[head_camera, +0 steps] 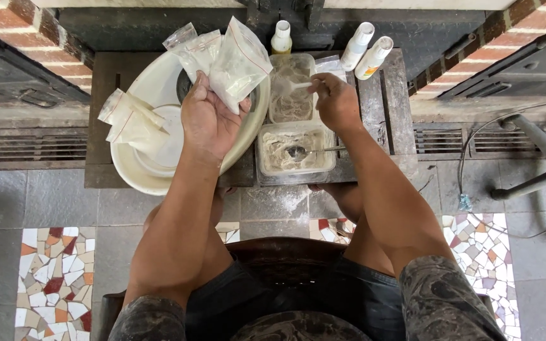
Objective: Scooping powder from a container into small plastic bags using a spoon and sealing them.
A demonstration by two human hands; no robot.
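Observation:
My left hand [208,117] is raised over a large cream basin [135,178] and grips several small clear zip bags [225,60] with white powder in them. My right hand [335,101] holds a small white plastic spoon [295,84] over the far clear container [292,88], which is dusted with white powder. The near clear container [296,151] holds pale powder and a metal spoon [304,151]. More filled bags [127,120] lie inside the basin on the left.
Everything stands on a low dark wooden table [387,107]. Three white bottles [364,53] stand at its far edge. Brick walls and dark metal frames flank the table. A metal stand leg [538,158] and a cable lie to the right on the stone floor.

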